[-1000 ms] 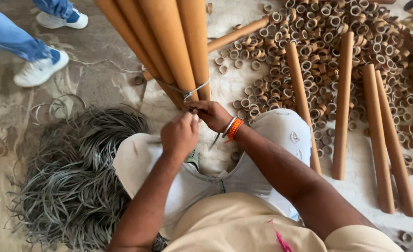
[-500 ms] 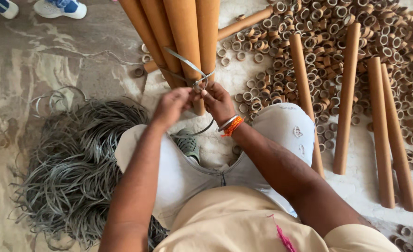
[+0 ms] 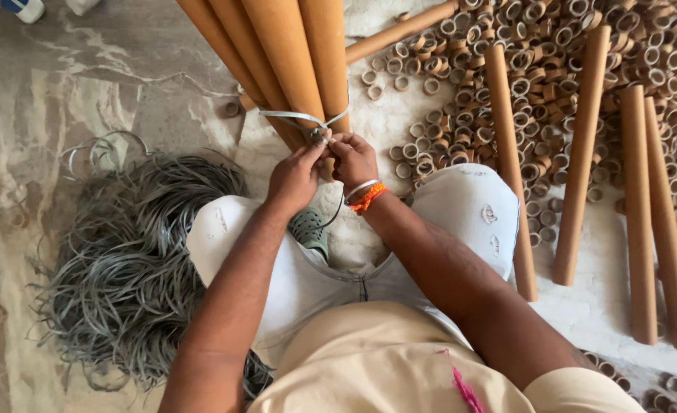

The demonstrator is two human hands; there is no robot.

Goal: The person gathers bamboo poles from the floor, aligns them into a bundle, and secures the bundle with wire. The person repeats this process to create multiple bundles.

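A bundle of long brown cardboard tubes (image 3: 292, 61) leans up from the floor in front of me. A grey strap (image 3: 296, 116) runs around the bundle's lower part. My left hand (image 3: 294, 180) and my right hand (image 3: 354, 159) meet at the strap's knot, each pinching a strap end against the tubes. An orange band and a metal bangle sit on my right wrist. I sit with my knees apart in white trousers.
A big heap of grey straps (image 3: 136, 260) lies on the floor to my left. Several long cardboard tubes (image 3: 579, 153) lie to my right among many short cardboard rings (image 3: 553, 46). Another person's shoe (image 3: 21, 8) shows at the top left.
Both hands have risen along the bundle and come together at the strap, which now sits wrapped around the tubes. The view has shifted, so the other person's feet have nearly left the picture.
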